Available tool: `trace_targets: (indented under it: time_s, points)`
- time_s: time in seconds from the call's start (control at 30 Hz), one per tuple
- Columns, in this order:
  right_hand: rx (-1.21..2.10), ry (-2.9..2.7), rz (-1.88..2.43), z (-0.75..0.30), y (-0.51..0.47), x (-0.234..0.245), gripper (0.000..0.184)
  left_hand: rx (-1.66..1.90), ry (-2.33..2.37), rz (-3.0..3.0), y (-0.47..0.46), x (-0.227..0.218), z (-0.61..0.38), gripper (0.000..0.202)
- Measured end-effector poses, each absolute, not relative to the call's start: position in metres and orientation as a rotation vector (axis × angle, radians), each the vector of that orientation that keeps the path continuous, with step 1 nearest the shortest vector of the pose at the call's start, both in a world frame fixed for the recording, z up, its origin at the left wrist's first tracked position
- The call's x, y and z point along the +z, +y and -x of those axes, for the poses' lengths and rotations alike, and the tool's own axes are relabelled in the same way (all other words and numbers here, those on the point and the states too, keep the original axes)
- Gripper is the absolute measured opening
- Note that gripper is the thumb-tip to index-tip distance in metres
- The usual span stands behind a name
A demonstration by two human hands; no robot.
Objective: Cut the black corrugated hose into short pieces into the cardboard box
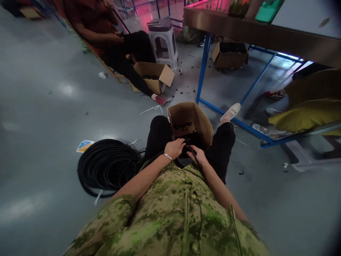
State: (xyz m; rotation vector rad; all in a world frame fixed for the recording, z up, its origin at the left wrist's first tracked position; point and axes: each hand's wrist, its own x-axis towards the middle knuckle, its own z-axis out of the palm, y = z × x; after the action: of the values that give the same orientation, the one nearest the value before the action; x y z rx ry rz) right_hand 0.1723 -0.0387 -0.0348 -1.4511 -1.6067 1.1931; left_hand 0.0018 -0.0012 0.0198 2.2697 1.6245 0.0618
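Snags in the coiled black rubber hose (106, 167) could yank it from your left hand (174, 147) and right hand (198, 155), whose fingers clasp it.

The worker wears a green camouflage shirt (165, 213) with short sleeves, black trousers (157, 137), a white shoe (231, 111) and a thin silver bracelet (167, 156).

I see a box (190, 121) on the floor between my knees, with my left hand (174, 147) and right hand (198, 155) close together over its near edge, both closed on a cable (192, 151). A coil (106, 167) lies on the floor to my left. Farther ahead is a second box (154, 76) with a stool (163, 39) behind it, and to the right a worktop (239, 30) with a third box (229, 55) under it.
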Motion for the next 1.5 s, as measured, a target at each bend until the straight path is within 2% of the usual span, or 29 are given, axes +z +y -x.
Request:
trace_targets:
  time_s: [0.23,0.53,0.77,0.97,1.27,1.5]
  points:
    - [1.026,-1.776,1.578,-0.165,-0.031,-0.042,0.03,0.074,1.733,-2.149,0.004,0.012,0.004,0.032]
    - [0.838,-1.911,1.733,-0.158,-0.028,-0.043,0.031,0.073,1.793,-2.08,0.006,0.014,0.006,0.034]
    - [0.888,-1.862,1.736,-0.16,-0.03,-0.041,0.028,0.112,1.737,-2.126,0.007,0.013,0.008,0.031]
    - [0.999,-1.744,1.661,-0.169,-0.038,-0.041,0.04,0.073,1.567,-2.268,0.005,0.012,0.005,0.028]
    - [0.956,-1.823,1.696,-0.163,-0.034,-0.04,0.027,0.055,1.664,-2.137,0.003,0.011,0.002,0.027]
    - [0.888,-1.942,1.82,-0.157,-0.026,-0.037,0.03,0.048,1.753,-2.056,0.008,0.006,0.005,0.028]
